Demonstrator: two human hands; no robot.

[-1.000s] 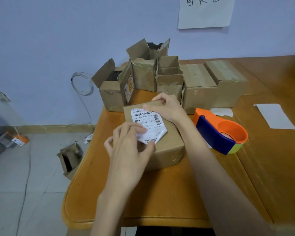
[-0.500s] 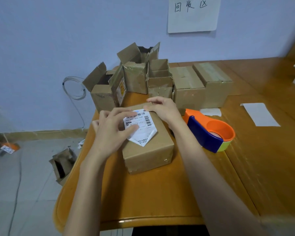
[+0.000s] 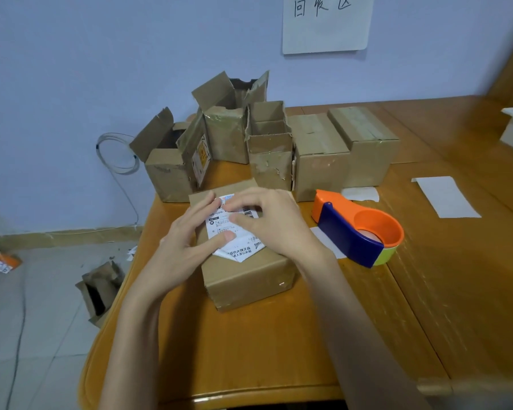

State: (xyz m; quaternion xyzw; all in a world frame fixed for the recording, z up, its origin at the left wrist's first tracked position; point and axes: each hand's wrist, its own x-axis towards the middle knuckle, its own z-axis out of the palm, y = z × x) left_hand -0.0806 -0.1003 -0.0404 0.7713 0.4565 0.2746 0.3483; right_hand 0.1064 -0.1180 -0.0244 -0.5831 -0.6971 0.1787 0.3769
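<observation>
1 large table of orange-brown wood (image 3: pixel 249 350) carries everything. At its far edge, against the wall, stands a row of worn brown cardboard boxes (image 3: pixel 317 149), some of them with open flaps. Nearer to the person lies a closed brown cardboard box (image 3: pixel 249 279), flat on the table between the 2 forearms. Near it on the right, not touching it, rests an orange and dark blue plastic tape dispenser (image 3: pixel 353 232). The left hand (image 3: pixel 184 238) lies along the left side of the box top with its fingers nearly straight, and its thumb presses down on the white printed shipping label (image 3: pixel 237 250). The right hand (image 3: pixel 276 226) is bent over the upper part of the same label, and its curled index finger and thumb pinch the paper there. The label sits on top of the box, slightly turned, and its lower edge looks folded up a little from the cardboard.
</observation>
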